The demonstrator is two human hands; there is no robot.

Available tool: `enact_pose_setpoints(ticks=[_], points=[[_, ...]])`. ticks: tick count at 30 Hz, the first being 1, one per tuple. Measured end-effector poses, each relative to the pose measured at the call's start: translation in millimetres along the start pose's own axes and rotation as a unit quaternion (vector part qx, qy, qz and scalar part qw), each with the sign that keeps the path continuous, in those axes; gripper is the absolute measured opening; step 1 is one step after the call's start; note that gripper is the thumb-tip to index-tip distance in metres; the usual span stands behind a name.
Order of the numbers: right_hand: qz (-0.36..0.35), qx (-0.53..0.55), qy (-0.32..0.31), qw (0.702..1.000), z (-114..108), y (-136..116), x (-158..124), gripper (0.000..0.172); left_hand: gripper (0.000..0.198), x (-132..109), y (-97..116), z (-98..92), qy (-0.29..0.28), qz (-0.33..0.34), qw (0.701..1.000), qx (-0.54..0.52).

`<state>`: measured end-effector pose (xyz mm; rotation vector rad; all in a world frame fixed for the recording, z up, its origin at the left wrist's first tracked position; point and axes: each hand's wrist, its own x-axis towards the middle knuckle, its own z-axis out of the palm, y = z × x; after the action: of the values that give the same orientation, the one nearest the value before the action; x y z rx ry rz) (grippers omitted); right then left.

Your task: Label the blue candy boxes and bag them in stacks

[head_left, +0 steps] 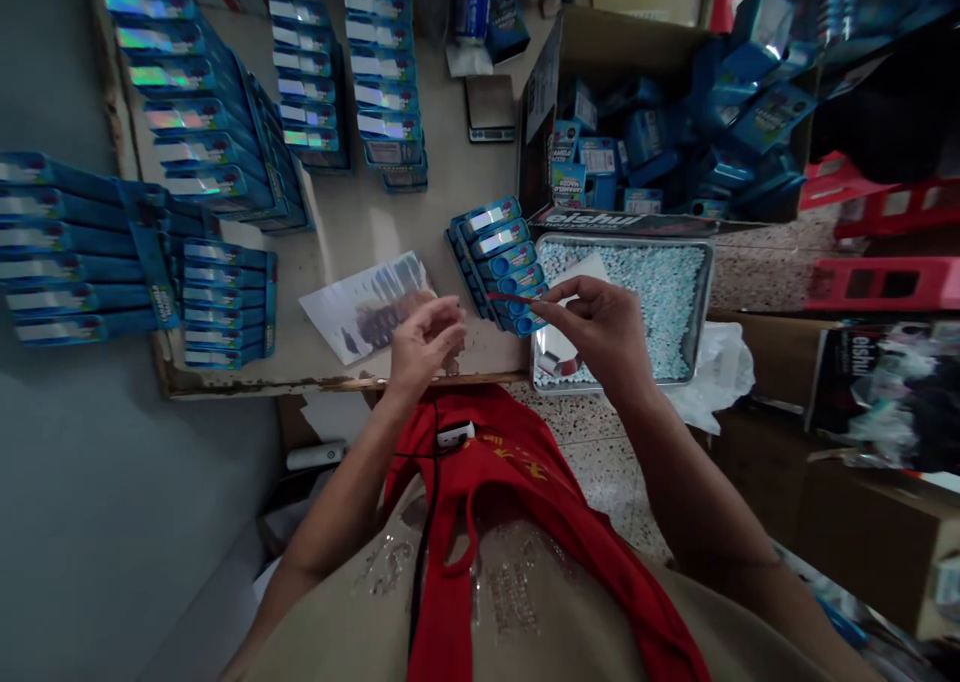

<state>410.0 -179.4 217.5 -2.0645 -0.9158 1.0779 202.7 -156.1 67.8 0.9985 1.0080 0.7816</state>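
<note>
My right hand (600, 327) is closed in a pinch on a thin red strip (504, 298), which points left across a small group of blue boxes (499, 252). Several boxes in this group show round openings on their ends. My left hand (427, 337) hovers near the table's front edge with its fingertips drawn together; what they hold, if anything, I cannot make out. Beside it lies a white sheet (330, 312) with shiny, dark patches. Under my right hand, a metal tray (709, 262) holds many small pale blue pellets, with a white piece of card or paper lying on them.
Rows of blue boxes (210, 112) stand at the left and back of the table (345, 222). A small scale (491, 107) sits behind the group. An open carton (540, 92) full of blue boxes stands back right. Red plastic stools (885, 282) are farther right.
</note>
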Motion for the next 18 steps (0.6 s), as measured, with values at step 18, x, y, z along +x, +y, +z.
enact_pose_setpoints(ticks=[18], points=[[-0.035, -0.262, -0.019, 0.964, 6.1, 27.9, 104.1, 0.018, 0.030, 73.7, 28.3, 51.9, 0.064, -0.163, 0.984, -0.042]])
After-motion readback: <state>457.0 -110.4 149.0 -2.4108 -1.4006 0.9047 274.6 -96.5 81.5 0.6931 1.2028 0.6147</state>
